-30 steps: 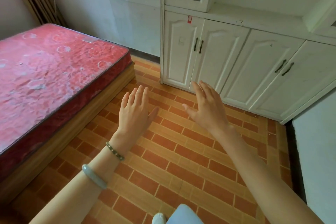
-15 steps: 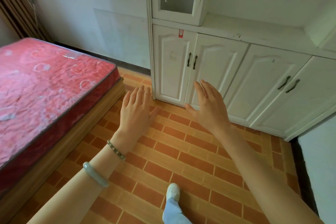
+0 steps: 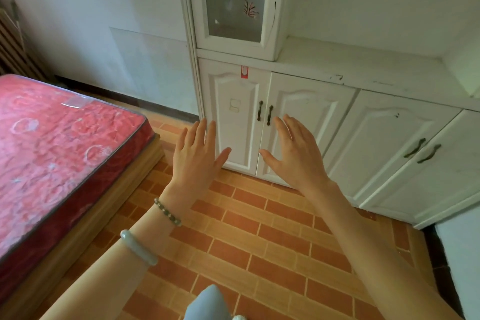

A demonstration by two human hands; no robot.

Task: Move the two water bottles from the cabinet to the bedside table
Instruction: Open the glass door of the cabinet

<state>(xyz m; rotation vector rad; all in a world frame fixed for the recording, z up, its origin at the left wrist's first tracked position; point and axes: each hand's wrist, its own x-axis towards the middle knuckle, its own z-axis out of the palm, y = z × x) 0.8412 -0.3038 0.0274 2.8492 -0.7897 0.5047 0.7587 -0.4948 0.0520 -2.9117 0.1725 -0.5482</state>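
Note:
A white cabinet stands against the far wall, its lower doors closed, with dark handles on the left pair. Above sits a glass-fronted upper door, also closed. No water bottles and no bedside table are in view. My left hand and my right hand are held out in front of the left pair of doors, palms down, fingers spread, holding nothing and touching nothing.
A bed with a red mattress on a wooden base fills the left side. The floor is orange brick-pattern tile. A second pair of cabinet doors is to the right. A white wall juts out at the lower right.
I have come closer to the cabinet, and the view has tilted up. Both hands stay outstretched and open, now level with the left pair of doors.

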